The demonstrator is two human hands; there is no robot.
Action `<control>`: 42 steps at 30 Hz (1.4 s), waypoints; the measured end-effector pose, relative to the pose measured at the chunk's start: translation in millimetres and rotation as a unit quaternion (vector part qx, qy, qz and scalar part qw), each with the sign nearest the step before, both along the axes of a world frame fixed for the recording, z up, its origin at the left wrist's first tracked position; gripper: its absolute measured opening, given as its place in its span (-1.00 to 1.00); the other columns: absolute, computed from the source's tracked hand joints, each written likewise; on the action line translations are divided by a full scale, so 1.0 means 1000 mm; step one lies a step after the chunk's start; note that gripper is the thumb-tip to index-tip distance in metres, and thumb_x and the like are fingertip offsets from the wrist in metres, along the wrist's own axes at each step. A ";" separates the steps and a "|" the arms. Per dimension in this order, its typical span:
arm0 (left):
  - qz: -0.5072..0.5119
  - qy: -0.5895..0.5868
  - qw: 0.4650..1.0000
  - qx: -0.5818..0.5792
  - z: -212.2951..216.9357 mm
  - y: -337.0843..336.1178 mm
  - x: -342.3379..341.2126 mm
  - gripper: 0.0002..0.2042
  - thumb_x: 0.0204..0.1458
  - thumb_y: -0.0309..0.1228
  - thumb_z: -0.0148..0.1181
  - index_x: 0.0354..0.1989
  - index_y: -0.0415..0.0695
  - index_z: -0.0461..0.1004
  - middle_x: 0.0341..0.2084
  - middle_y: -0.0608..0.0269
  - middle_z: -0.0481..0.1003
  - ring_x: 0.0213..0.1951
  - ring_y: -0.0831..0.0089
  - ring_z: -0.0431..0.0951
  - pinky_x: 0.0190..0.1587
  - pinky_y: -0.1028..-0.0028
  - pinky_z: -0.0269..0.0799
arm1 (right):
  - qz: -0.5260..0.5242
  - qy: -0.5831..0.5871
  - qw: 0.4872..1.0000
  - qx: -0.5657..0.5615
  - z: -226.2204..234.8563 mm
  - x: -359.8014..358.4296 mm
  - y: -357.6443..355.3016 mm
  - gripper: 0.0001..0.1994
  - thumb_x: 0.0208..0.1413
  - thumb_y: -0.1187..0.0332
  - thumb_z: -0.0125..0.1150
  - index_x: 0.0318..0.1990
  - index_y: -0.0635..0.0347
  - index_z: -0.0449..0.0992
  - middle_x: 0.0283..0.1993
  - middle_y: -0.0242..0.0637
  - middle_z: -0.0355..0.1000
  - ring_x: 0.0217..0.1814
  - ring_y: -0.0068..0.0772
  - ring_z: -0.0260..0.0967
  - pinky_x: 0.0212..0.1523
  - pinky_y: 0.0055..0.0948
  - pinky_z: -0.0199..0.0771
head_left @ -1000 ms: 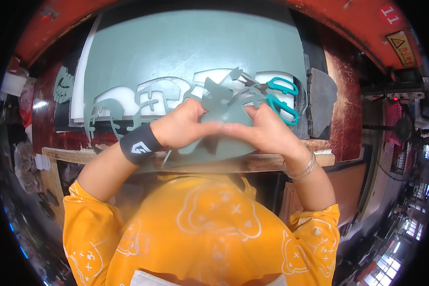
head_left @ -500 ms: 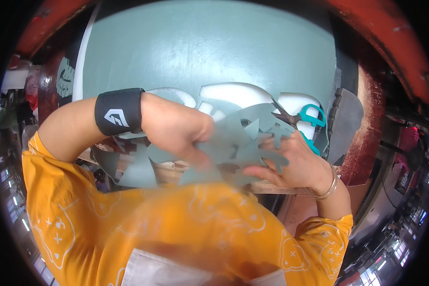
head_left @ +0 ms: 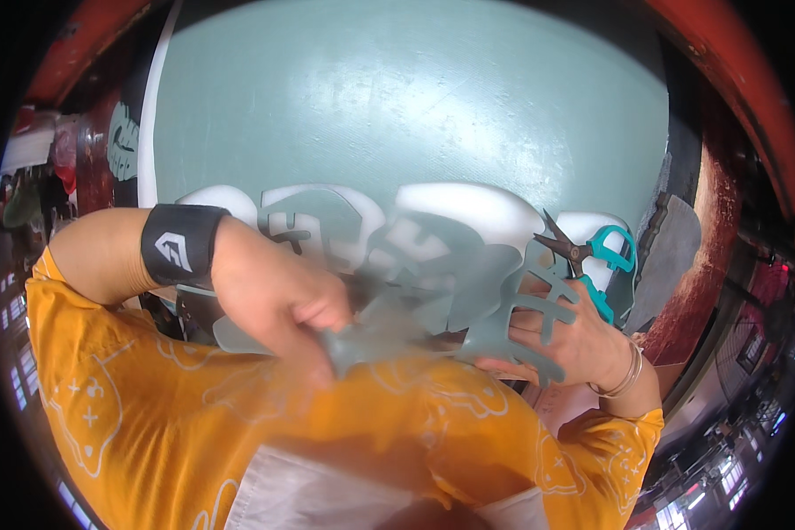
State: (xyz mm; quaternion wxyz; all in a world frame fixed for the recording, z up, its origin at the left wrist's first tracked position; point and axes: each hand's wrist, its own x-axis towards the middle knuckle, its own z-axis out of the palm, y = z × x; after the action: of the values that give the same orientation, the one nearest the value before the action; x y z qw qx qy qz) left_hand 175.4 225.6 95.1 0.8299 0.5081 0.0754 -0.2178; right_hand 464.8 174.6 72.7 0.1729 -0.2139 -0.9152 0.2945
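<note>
My left hand [head_left: 283, 296], with a black wristband above it, is blurred. Its thumb and curled fingers pinch a thin grey-green sheet scrap [head_left: 362, 340] close to my shirt. On the other side, my right hand [head_left: 565, 331] grips a slotted grey-green cut-out sheet [head_left: 539, 305], its fingers partly hidden behind the strips. Just beyond that hand lie scissors [head_left: 576, 254] with teal handles, their dark blades apart and pointing away to the left. Where the smeared pieces between my hands overlap, I cannot tell one from another.
A large grey-green sheet [head_left: 397, 97] covers the table ahead, its near edge cut into curves with white material [head_left: 468, 208] showing through. A grey flap [head_left: 671, 252] lies at the right edge. Another cut-out piece [head_left: 124, 141] is at the far left.
My left hand has drawn left and toward my body, and the sheet pieces between the hands have shifted. The whole view has moved, so the scissors and table edge appear lower and farther right.
</note>
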 end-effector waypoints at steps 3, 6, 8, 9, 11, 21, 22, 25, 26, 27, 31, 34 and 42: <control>-0.027 0.008 0.999 0.021 -0.007 -0.005 -0.002 -0.62 0.08 -0.18 0.14 -0.56 -0.29 0.40 -0.77 0.08 0.33 -0.67 0.45 0.20 -0.59 0.41 0.18 | -0.009 -0.022 1.000 0.004 0.001 -0.003 0.000 -0.73 -0.18 0.14 0.31 -0.50 0.16 0.49 -0.34 -0.26 0.41 -0.32 -0.19 0.39 -0.41 -0.37 0.43; 0.051 0.042 0.986 0.152 -0.010 -0.014 0.007 -0.68 0.04 -0.18 0.18 -0.47 -0.24 0.42 -0.74 0.14 0.37 -0.68 0.44 0.30 -0.58 0.38 0.22 | -0.029 -0.043 0.999 -0.008 0.003 -0.008 -0.003 -0.75 -0.16 0.17 0.29 -0.47 0.18 0.50 -0.35 -0.18 0.41 -0.36 -0.18 0.38 -0.44 -0.35 0.42; 0.101 0.045 0.963 0.247 -0.011 -0.020 0.019 -0.70 0.05 -0.19 0.16 -0.43 -0.23 0.44 -0.71 0.15 0.39 -0.66 0.41 0.37 -0.56 0.37 0.26 | -0.055 -0.047 0.997 0.007 0.002 -0.012 -0.007 -0.76 -0.16 0.19 0.28 -0.48 0.18 0.49 -0.39 -0.13 0.40 -0.39 -0.18 0.38 -0.47 -0.34 0.39; 0.138 0.008 0.947 0.291 -0.010 -0.024 0.025 -0.72 0.06 -0.20 0.15 -0.42 -0.22 0.44 -0.70 0.14 0.40 -0.65 0.40 0.38 -0.55 0.38 0.27 | -0.069 -0.043 0.996 0.022 0.002 -0.016 -0.011 -0.76 -0.16 0.19 0.27 -0.50 0.18 0.48 -0.42 -0.13 0.40 -0.41 -0.19 0.37 -0.49 -0.33 0.38; 0.195 0.048 0.927 0.318 -0.013 -0.032 0.042 -0.75 0.07 -0.25 0.13 -0.38 -0.23 0.45 -0.69 0.15 0.41 -0.63 0.41 0.38 -0.52 0.40 0.28 | -0.088 -0.072 0.993 0.032 0.007 -0.018 -0.019 -0.77 -0.17 0.20 0.27 -0.54 0.17 0.46 -0.50 -0.16 0.37 -0.45 -0.21 0.36 -0.51 -0.32 0.35; 0.499 0.060 0.784 0.365 -0.016 -0.081 0.055 -0.85 0.03 -0.43 0.12 -0.32 -0.26 0.52 -0.53 0.14 0.52 -0.49 0.48 0.50 -0.41 0.49 0.39 | -0.305 0.046 0.938 0.156 0.059 -0.031 -0.050 -0.73 -0.22 0.19 0.30 -0.41 0.15 0.45 -0.35 -0.33 0.37 -0.24 -0.31 0.32 -0.18 -0.31 0.30; 0.521 0.063 0.761 0.381 -0.018 -0.084 0.055 -0.85 0.02 -0.44 0.13 -0.33 -0.27 0.51 -0.54 0.15 0.53 -0.49 0.48 0.50 -0.40 0.50 0.39 | -0.307 0.073 0.938 0.142 0.050 -0.044 -0.049 -0.73 -0.20 0.19 0.30 -0.38 0.13 0.45 -0.31 -0.34 0.37 -0.20 -0.32 0.30 -0.10 -0.28 0.27; 0.606 0.020 0.667 0.433 -0.023 -0.089 0.055 -0.86 0.01 -0.46 0.13 -0.35 -0.29 0.51 -0.60 0.19 0.49 -0.53 0.51 0.45 -0.45 0.51 0.34 | -0.313 0.031 0.939 0.137 0.024 -0.063 -0.043 -0.75 -0.17 0.18 0.28 -0.36 0.08 0.46 -0.31 -0.39 0.36 -0.17 -0.35 0.28 0.01 -0.17 0.17; 0.604 0.023 0.660 0.446 -0.025 -0.090 0.055 -0.86 0.01 -0.46 0.12 -0.35 -0.30 0.51 -0.62 0.21 0.47 -0.54 0.52 0.43 -0.46 0.51 0.33 | -0.312 -0.023 0.939 0.143 0.017 -0.064 -0.042 -0.76 -0.16 0.18 0.28 -0.37 0.07 0.45 -0.33 -0.40 0.36 -0.17 -0.36 0.28 0.03 -0.15 0.14; 0.602 0.033 0.657 0.454 -0.027 -0.091 0.053 -0.86 0.01 -0.47 0.12 -0.35 -0.30 0.51 -0.63 0.22 0.46 -0.55 0.53 0.41 -0.48 0.51 0.32 | -0.302 -0.009 0.940 0.157 0.011 -0.064 -0.040 -0.77 -0.16 0.18 0.28 -0.38 0.06 0.45 -0.35 -0.42 0.36 -0.17 -0.37 0.27 0.05 -0.12 0.12; 0.665 0.015 0.614 0.426 -0.026 -0.097 0.050 -0.81 0.08 -0.40 0.08 -0.38 -0.30 0.50 -0.64 0.29 0.44 -0.55 0.59 0.36 -0.49 0.55 0.27 | -0.265 0.010 0.939 0.218 0.002 -0.053 -0.029 -0.78 -0.18 0.13 0.28 -0.52 0.01 0.43 -0.50 -0.49 0.29 -0.23 -0.41 0.29 0.06 -0.10 0.10; 0.722 -0.008 0.586 0.369 -0.024 -0.102 0.051 -0.75 0.12 -0.34 0.00 -0.40 -0.28 0.50 -0.53 0.29 0.46 -0.42 0.58 0.38 -0.32 0.55 0.28 | -0.236 0.058 0.937 0.250 -0.002 -0.051 -0.015 -0.72 -0.19 0.06 0.26 -0.62 -0.02 0.37 -0.55 -0.52 0.24 -0.29 -0.44 0.29 0.07 -0.12 0.12; 0.812 -0.141 0.565 0.023 -0.051 -0.136 0.020 -0.73 0.21 -0.28 -0.15 -0.39 -0.22 0.35 -0.41 0.21 0.38 -0.25 0.43 0.35 -0.11 0.43 0.26 | -0.176 0.055 0.939 0.290 -0.021 -0.055 -0.006 -0.69 -0.16 0.03 0.23 -0.65 -0.03 0.32 -0.58 -0.54 0.22 -0.31 -0.46 0.28 0.08 -0.13 0.13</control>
State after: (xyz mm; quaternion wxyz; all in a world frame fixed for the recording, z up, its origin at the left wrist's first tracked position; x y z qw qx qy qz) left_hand 195.4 89.7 44.2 0.6449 0.2759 0.3432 0.6247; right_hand 409.8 168.2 51.3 0.3268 -0.2951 -0.8978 -0.0075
